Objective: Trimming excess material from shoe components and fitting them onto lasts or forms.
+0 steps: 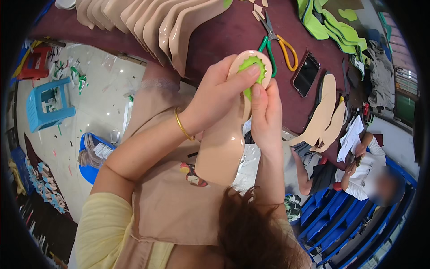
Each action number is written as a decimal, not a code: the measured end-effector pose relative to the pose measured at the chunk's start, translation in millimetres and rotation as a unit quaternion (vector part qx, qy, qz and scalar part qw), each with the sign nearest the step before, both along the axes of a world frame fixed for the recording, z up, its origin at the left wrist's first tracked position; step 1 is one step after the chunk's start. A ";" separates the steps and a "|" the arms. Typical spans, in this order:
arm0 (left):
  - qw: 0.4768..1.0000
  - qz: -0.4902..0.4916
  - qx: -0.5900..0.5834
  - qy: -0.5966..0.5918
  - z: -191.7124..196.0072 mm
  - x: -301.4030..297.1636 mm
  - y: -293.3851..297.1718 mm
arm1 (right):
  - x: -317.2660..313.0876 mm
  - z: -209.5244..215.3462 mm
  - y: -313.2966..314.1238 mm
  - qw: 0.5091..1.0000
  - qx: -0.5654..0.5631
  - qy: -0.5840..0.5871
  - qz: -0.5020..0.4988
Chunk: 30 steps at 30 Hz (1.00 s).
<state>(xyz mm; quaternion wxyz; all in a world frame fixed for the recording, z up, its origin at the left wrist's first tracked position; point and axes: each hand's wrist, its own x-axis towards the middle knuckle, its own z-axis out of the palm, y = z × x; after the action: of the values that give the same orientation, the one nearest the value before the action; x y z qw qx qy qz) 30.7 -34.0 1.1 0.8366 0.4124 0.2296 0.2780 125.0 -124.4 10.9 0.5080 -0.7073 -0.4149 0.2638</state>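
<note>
A long, glossy beige piece shaped like a shoe insole [220, 154] stretches from my lap up to the table's edge. My left hand [215, 92], with a gold bangle on its wrist, is closed around the upper part. Its thumb presses on a bright green lining with a toothed edge [261, 77], set inside the rounded beige end. From the other side, my right hand [267, 116] pinches the same end, its thumb beside the green part. The fingers behind the piece are hidden.
Across the dark red table [224, 40] stand a row of similar beige pieces [156, 27], scissors [273, 38], a phone [307, 74], flat tan cutouts [329, 112] and green pieces [336, 31]. Left are a blue stool [49, 103] and floor scraps. A seated person [365, 166] is at right.
</note>
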 end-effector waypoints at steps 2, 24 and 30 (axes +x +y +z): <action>1.000 -0.020 -0.014 -0.005 0.3 1.5 -0.2 | 0.2 -4.6 -1.3 0.999 0.007 0.035 0.014; 0.997 -0.075 -0.009 0.019 -22.5 -8.7 2.1 | 9.0 -4.3 -9.7 0.984 0.037 -0.173 -0.013; 0.994 -0.097 -0.057 -0.004 -17.7 -13.2 3.0 | 14.9 10.7 -8.4 0.967 0.059 -0.247 -0.028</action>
<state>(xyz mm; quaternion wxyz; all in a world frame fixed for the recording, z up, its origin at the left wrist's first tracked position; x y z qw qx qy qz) 17.5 -31.1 -16.7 0.8828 0.3827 0.2007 0.1840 139.9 -132.8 21.5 0.4381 -0.7306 -0.5221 0.0416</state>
